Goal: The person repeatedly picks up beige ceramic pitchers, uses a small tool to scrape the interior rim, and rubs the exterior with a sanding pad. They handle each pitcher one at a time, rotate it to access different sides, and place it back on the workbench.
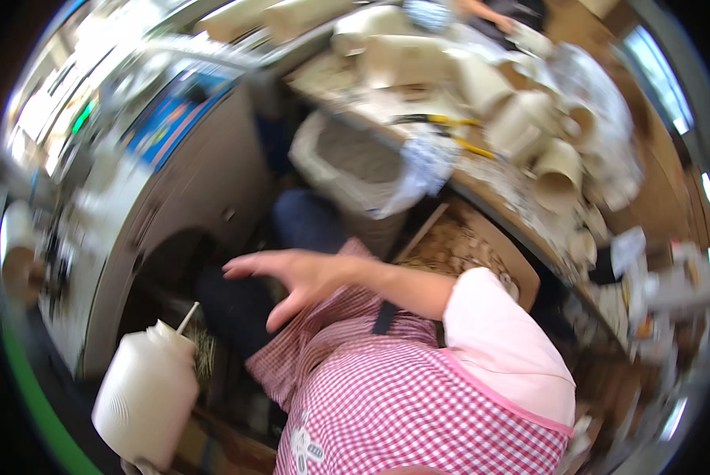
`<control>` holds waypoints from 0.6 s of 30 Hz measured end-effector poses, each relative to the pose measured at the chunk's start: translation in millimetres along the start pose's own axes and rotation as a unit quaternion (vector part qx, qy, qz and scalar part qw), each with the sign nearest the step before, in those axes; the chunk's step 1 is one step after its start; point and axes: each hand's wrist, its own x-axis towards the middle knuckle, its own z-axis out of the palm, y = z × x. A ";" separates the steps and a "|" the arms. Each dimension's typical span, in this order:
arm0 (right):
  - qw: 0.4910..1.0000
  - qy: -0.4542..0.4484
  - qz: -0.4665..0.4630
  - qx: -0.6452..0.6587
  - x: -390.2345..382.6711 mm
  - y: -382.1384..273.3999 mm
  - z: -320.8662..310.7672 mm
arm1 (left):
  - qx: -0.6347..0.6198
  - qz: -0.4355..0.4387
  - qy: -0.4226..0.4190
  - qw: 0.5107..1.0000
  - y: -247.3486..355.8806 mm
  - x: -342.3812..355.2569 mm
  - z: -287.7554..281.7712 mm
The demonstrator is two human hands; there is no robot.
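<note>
My right hand [291, 277] reaches leftward across my checked apron [394, 396], fingers spread and holding nothing; the forearm comes out of a pale pink sleeve. Left of that hand, apart from it, is a large off-white plastic bottle [145, 392] with a thin white stick [186, 318] in its neck; what supports the bottle at the bottom is too unclear to make out. My left hand is not visible.
A long bench [521, 233] holds cream tubes [398, 59], a yellow-handled tool [450, 121] and plastic bags. Ahead are a lined bin [311, 146] and a cardboard box [521, 277]. A grey machine [188, 158] stands left. Another person's hand [493, 16] is at the back.
</note>
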 end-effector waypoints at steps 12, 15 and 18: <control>0.989 0.145 0.013 -0.041 -88.4 -50.7 -16.6 | -0.251 -0.056 -0.447 0.857 65.4 -95.8 261.8; 0.962 0.238 0.131 -0.011 -78.7 -27.7 5.1 | -0.247 -0.064 -0.493 0.832 59.5 -91.2 277.6; 0.949 0.296 0.107 0.029 -59.0 -9.0 23.1 | -0.236 -0.079 -0.518 0.818 40.0 -85.8 286.7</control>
